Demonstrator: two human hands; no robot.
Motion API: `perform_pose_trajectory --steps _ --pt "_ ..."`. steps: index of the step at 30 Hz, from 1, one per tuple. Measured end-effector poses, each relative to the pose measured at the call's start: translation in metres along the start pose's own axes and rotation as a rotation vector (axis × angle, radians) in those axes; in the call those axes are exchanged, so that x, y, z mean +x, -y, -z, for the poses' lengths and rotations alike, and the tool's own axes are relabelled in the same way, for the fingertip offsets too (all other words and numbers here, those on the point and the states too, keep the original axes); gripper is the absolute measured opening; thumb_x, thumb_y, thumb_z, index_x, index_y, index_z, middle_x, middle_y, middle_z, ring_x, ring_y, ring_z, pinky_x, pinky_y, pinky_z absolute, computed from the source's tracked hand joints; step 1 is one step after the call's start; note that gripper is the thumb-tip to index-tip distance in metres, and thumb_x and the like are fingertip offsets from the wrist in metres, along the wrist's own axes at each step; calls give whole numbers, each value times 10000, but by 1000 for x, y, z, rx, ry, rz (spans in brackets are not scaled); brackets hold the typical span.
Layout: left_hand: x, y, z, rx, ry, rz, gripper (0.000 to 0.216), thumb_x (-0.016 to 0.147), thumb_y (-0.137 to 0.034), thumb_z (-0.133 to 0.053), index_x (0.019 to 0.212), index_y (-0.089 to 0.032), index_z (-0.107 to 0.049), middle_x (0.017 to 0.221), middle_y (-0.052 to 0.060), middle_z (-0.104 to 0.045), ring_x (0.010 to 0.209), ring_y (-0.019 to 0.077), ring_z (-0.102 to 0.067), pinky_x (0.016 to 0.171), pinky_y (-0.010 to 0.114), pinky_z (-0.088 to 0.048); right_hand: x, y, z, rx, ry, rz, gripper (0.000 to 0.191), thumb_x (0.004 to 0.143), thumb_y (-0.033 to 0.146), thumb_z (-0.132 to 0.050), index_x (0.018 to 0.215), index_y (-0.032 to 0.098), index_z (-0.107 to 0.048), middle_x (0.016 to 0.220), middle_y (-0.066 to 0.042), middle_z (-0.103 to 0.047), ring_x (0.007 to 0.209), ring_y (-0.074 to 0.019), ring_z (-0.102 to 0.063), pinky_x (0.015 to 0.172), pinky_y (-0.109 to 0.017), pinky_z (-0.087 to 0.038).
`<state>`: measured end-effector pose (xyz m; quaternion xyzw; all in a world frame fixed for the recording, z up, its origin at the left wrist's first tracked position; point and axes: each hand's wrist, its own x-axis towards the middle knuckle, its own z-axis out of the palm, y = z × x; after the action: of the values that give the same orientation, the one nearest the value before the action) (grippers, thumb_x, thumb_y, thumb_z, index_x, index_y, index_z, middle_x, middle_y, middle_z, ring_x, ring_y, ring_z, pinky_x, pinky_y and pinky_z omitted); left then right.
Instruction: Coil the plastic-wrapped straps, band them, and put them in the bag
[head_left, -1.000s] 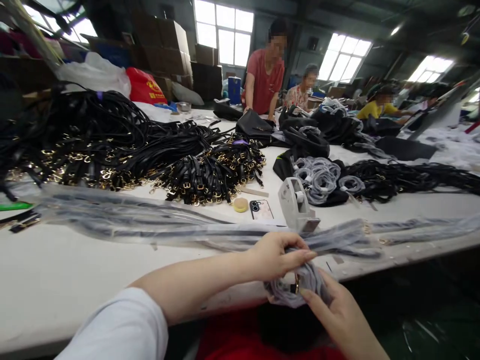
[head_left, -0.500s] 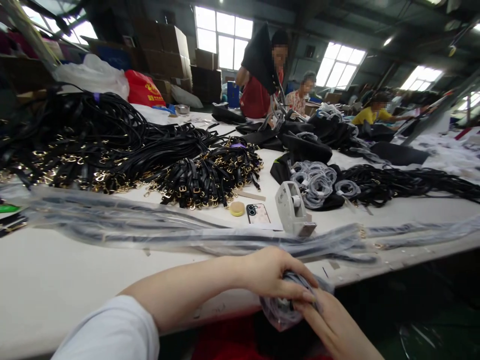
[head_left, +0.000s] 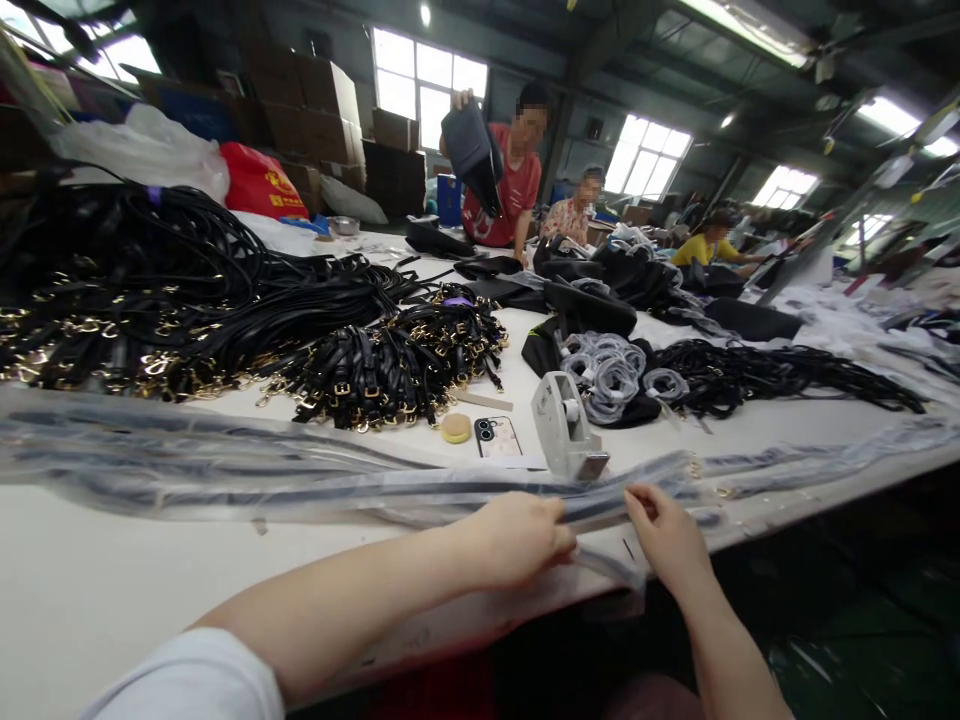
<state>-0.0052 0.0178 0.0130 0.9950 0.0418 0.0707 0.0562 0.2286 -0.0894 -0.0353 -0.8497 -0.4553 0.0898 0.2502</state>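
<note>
My left hand is closed at the front edge of the table. From its fingers a strap in clear plastic sleeving runs right, its end hanging at the edge. My right hand is raised beside it, thumb and fingertips pinched together; whether something small is between them cannot be made out. Just behind both hands, long plastic-sleeved dark straps lie across the table. A pale tape dispenser stands just beyond them, near my right fingertips.
Black straps with gold buckles are heaped at left. Coiled plastic-wrapped straps lie behind the dispenser. A phone and a yellow round object are left of it. Across the table, a person in red holds up a black bag.
My hands were together around a coiled plastic-wrapped strap; now they are apart, and that coil no longer shows. My right hand moved up. The co-worker's black bag has shifted left.
</note>
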Motion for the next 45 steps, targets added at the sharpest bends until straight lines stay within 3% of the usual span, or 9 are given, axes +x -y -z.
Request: perform_pose_trajectory --steps 7,16,21,25,28,31,37,41,45 --pt "3 3 -14 -7 8 5 272 962 -392 -470 935 -208 -668 830 45 -616 630 183 -600 519 284 -419 68 -4 -20 -342 56 -24 260 936 322 -554 1055 134 -689 1043 -123 -705 992 -253 -650 892 -393 -478" --pt "3 9 -15 -19 -12 4 277 965 -404 -448 941 -239 -669 827 34 -610 623 181 -608 494 295 -409 83 7 -30 -480 44 -47 215 929 334 -631 835 144 -668 867 -43 -702 835 -192 -665 826 -395 -520" --pt "4 7 -18 6 -30 25 260 956 -397 -463 928 -245 -672 812 27 -616 611 183 -603 470 295 -358 81 3 -6 -337 -182 -47 213 860 278 -542 822 169 -721 807 -110 -731 762 -266 -678 702 -374 -498" --pt "3 7 -17 -15 -47 28 259 953 -388 -468 916 -237 -675 810 27 -621 610 178 -591 470 295 -327 72 4 24 -162 -515 -7 441 896 373 -370 1062 109 -682 991 -173 -722 898 -291 -674 776 -360 -490" --pt "3 7 -15 -33 -46 38 305 964 -398 -436 910 -219 -677 813 39 -622 610 183 -587 470 299 -321 56 -2 35 -59 -651 55 539 891 477 -346 1129 98 -645 1004 -175 -717 927 -289 -672 838 -364 -485" --pt "2 6 -14 -30 -53 42 292 963 -378 -440 904 -214 -674 814 42 -621 603 179 -584 473 298 -335 37 -20 26 -9 -585 131 466 825 491 -443 1042 157 -685 955 -134 -740 901 -294 -686 827 -369 -496" --pt "3 4 -17 -3 -43 31 234 956 -348 -469 916 -220 -660 838 41 -621 639 182 -604 511 297 -406 19 -63 2 -30 -154 188 249 694 330 -489 739 258 -723 818 -20 -765 809 -254 -706 746 -334 -534" --pt "4 3 -17 -13 -37 45 247 958 -353 -467 938 -217 -673 835 50 -618 655 191 -622 513 314 -422 24 -64 5 -101 -184 44 312 717 305 -438 856 211 -701 899 -82 -748 843 -277 -681 784 -382 -504" --pt "4 3 -18 -4 -51 50 268 963 -365 -455 919 -219 -676 826 46 -616 650 197 -624 504 328 -418 29 -47 1 -149 -170 -63 278 819 471 -483 839 232 -625 732 -46 -713 739 -265 -675 683 -355 -479"
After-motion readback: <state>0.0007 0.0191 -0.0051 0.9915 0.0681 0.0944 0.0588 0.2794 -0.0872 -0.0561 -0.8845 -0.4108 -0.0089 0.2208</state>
